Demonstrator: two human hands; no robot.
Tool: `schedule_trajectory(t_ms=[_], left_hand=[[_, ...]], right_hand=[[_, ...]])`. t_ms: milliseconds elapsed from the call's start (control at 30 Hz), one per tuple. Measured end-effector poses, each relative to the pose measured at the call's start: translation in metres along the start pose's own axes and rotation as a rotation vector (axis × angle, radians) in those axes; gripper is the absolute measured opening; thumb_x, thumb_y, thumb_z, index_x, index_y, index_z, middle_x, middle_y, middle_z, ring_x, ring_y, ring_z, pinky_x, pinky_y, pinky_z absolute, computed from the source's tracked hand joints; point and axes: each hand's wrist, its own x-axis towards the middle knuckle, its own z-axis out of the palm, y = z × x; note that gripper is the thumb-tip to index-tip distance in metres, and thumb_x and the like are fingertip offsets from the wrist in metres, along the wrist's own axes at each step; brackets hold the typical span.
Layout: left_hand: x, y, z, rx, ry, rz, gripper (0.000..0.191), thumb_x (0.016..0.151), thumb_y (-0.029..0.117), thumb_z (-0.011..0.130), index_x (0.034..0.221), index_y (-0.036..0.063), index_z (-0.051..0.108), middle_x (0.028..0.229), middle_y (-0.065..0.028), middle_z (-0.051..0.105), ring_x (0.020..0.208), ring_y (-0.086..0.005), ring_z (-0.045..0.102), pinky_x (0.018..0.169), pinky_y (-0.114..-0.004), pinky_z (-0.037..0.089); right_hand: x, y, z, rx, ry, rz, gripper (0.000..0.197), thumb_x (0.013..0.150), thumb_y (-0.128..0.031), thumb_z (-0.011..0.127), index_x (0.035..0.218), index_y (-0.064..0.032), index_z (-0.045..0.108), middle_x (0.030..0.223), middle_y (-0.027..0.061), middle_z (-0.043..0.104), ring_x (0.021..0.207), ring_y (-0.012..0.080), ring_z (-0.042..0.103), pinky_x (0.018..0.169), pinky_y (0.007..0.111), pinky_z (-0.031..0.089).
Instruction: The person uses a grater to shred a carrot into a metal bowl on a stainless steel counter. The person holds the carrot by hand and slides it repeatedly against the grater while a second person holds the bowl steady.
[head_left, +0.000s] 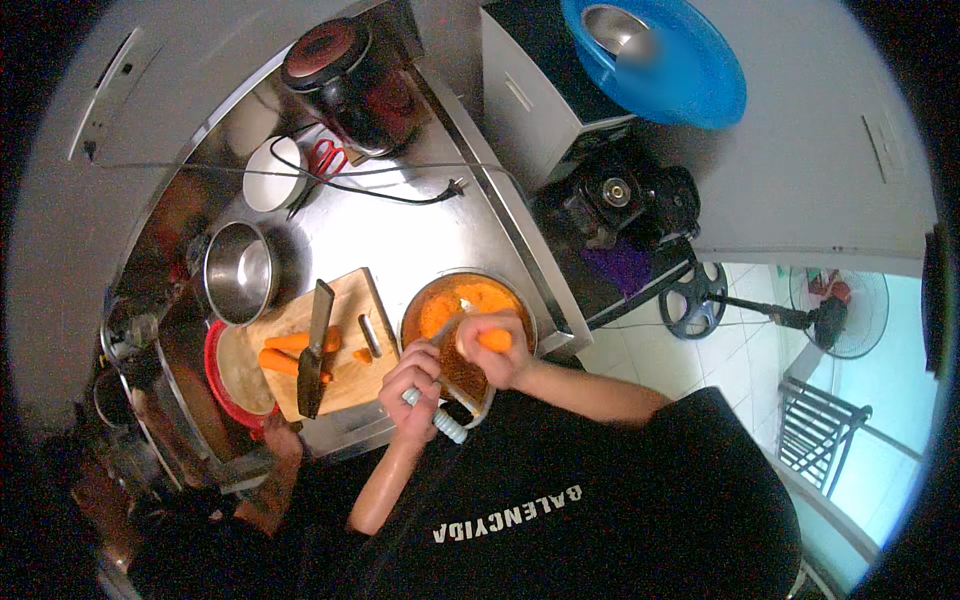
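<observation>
My left hand (411, 390) is closed around the pale ribbed handle (453, 426) of a grater (462, 375). The grater leans into a round metal bowl (532, 319) that holds a layer of shredded carrot (461, 292). In my right hand (491, 349) is a carrot piece (495, 340), held over the grater's face. The hand partly covers both the grater and the piece. Left of the bowl lies a wooden cutting board (345, 386). A cleaver (311, 364) rests across it, over carrot pieces (289, 342), with a small carrot chunk (362, 355) beside them.
A co-worker's hand (281, 441) is at the red-rimmed basin (220, 375) on the left. Farther back on the steel counter are a steel pot (238, 274), a white bowl (274, 176), red-handled scissors (328, 157), a plugged cord (442, 196) and a dark cooker (360, 82). A gas stove (615, 191) stands right.
</observation>
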Motion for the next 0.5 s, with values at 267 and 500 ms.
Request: schedule_trajectory(t_ms=[267, 500], left_hand=[[-0.002, 0.001, 0.002, -0.033, 0.012, -0.03, 0.022, 0.075, 0.006, 0.063, 0.063, 0.0033, 0.045, 0.071, -0.008, 0.051, 0.08, -0.0292, 0.054, 0.083, -0.044, 0.045], [-0.003, 0.0, 0.0, -0.053, -0.011, -0.014, 0.02, 0.076, 0.01, 0.061, 0.065, 0.0021, 0.046, 0.073, -0.0109, 0.052, 0.078, -0.0303, 0.053, 0.08, -0.044, 0.045]], right_hand=[[0.0, -0.005, 0.001, 0.112, 0.009, 0.118, 0.02, 0.086, -0.003, 0.055, 0.067, -0.0025, 0.049, 0.063, 0.006, 0.053, 0.057, 0.0138, 0.05, 0.052, 0.028, 0.04], [0.0, 0.021, -0.012, 0.064, -0.067, 0.143, 0.017, 0.085, -0.002, 0.056, 0.068, -0.0021, 0.05, 0.063, 0.0073, 0.054, 0.055, 0.0151, 0.049, 0.051, 0.029, 0.04]])
